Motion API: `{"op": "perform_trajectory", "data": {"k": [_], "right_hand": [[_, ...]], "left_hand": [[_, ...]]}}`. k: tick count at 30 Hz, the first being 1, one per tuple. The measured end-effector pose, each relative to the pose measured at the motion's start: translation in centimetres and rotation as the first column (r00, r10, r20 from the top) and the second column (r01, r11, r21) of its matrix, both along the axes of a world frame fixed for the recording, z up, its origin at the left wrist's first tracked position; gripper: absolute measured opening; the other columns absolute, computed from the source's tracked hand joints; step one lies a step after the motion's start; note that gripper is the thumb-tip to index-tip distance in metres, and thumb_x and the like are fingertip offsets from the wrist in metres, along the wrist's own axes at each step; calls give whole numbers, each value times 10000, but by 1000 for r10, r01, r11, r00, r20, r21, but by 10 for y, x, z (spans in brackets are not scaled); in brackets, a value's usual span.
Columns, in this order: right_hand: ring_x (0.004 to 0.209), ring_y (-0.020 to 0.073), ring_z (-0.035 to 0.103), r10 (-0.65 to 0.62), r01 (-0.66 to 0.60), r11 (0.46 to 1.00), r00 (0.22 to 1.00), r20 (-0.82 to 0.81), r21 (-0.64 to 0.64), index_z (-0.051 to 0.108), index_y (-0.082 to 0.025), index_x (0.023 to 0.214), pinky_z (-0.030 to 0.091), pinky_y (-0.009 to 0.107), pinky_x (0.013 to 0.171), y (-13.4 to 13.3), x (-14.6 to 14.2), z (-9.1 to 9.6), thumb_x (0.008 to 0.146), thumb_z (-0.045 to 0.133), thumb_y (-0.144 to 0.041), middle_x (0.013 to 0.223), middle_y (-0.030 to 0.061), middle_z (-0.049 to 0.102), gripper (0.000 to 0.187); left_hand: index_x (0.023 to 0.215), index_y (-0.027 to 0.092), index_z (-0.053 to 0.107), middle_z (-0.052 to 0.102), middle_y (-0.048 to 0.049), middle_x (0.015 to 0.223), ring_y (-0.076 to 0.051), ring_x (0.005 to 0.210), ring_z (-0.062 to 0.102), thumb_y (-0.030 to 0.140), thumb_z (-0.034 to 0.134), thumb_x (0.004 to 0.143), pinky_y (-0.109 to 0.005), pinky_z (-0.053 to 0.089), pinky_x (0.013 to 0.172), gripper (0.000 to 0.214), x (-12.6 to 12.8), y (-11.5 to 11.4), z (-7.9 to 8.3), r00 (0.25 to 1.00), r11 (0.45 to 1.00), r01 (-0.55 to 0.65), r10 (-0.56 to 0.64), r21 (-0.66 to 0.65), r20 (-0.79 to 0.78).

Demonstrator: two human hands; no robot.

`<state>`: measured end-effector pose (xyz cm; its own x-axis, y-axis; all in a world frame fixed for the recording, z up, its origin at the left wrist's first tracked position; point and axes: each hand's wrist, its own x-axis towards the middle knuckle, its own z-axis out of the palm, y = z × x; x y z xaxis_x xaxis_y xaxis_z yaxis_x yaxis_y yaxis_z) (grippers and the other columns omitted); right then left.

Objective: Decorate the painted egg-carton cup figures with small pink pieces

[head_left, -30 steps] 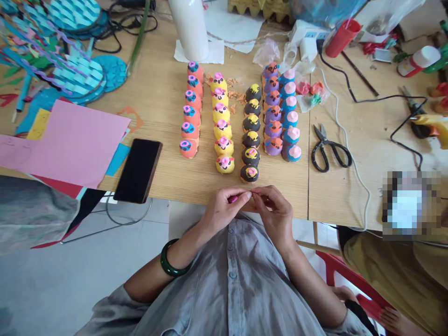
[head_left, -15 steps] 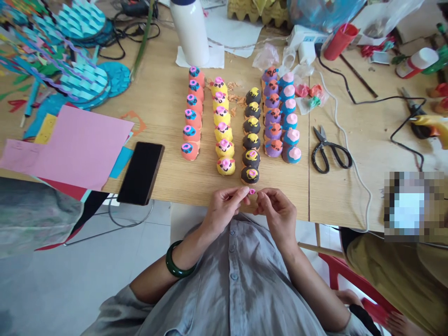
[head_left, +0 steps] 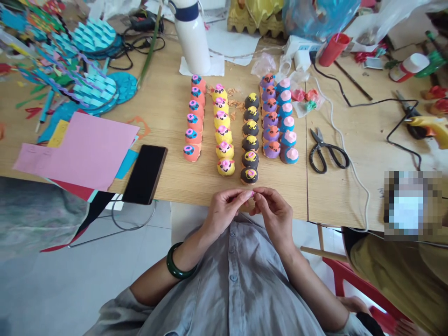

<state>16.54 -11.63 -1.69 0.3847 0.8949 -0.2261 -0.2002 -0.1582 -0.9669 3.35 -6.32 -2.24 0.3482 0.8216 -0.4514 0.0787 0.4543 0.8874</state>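
Note:
My left hand (head_left: 227,206) pinches a small pink clay-like piece (head_left: 252,193) between thumb and forefinger at the table's front edge. From the other side, the closed thumb and forefinger of my right hand (head_left: 274,211) meet the same piece; the fingers cover most of it. Just beyond stands a row of black domed figures (head_left: 250,143) with yellow tops; the two nearest carry pink bits. Left of it run rows of yellow figures (head_left: 223,136) and orange figures (head_left: 192,120). To its right are purple figures (head_left: 270,119) and blue figures with pale pink tops (head_left: 289,123).
Black-handled scissors (head_left: 327,151) and a white cable (head_left: 341,140) lie right. A phone (head_left: 144,174) and pink paper (head_left: 98,149) lie left. Behind the rows stands a white bottle (head_left: 192,42). People sit on both sides, one in an olive garment (head_left: 395,266).
My right thumb and forefinger have closed in leftward onto the pink piece, which now shows less. The view has shifted slightly; the rows of figures stand as before.

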Motion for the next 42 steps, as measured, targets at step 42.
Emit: {"op": "perform_trajectory", "data": {"k": [42], "right_hand": [[536,103,556,-29,30,999,999,21,-39,714,-204,810,486,238,505,4,0,-4,816,766,-397,689,-12,675,200]], "left_hand": [[789,136,732,465,30,589,-74,520,355,492,622,900,-207,283,468,388,-4,2,-2,994,991,106,-103,78,-38]]}}
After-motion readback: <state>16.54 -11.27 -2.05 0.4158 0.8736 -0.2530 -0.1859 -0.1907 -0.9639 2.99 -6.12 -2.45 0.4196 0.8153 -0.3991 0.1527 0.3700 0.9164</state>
